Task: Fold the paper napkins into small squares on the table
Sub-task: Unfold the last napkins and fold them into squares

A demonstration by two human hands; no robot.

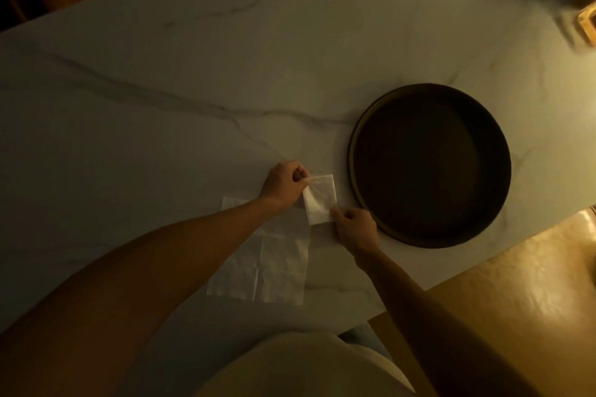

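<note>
I pinch the folded napkin [320,199] at opposite corners, left hand [283,185] far, right hand [354,225] near, probably to keep its edges aligned. It sits on the table [161,90] beside the dark round tray [430,164], above the unfolded napkins [274,264].

Both bare forearms outstretched, left hand [283,185] and right hand [354,224] each with fingers pinched.

folded napkin [321,198]: small white square, flat, just left of round tray [364,151] | unfolded napkins [274,261]: creased, overlapping, left-below tray
</note>
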